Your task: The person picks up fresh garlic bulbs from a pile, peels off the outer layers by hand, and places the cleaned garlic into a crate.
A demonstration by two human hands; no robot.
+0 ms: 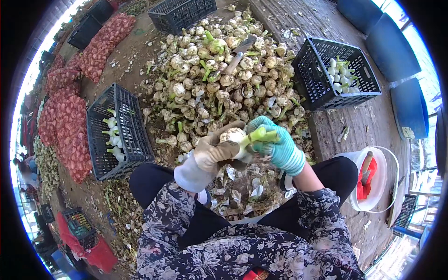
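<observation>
In the head view, my left hand (212, 151), in a tan and white work glove, is closed round a garlic bulb (232, 135) with pale, partly brown skin. My right hand (279, 145), in a teal knit glove, is closed at the bulb's thick green stem (257, 136); the stem's cut ends stick out past its fingers. The fingers' undersides are hidden. Just beyond both hands spreads a large heap of unpeeled garlic bulbs (219, 93). On the heap lies a broad-bladed tool with a wooden handle (234, 63). Papery skins (238, 191) litter the ground between my legs.
Black crates with peeled white bulbs stand at left (91, 163) and right (308, 70). A white bucket (347, 186) holds a red cloth and a wooden handle. Red mesh sacks (70, 126) line the left side. Blue barrels (392, 46) stand far right, another black crate (182, 16) behind the heap.
</observation>
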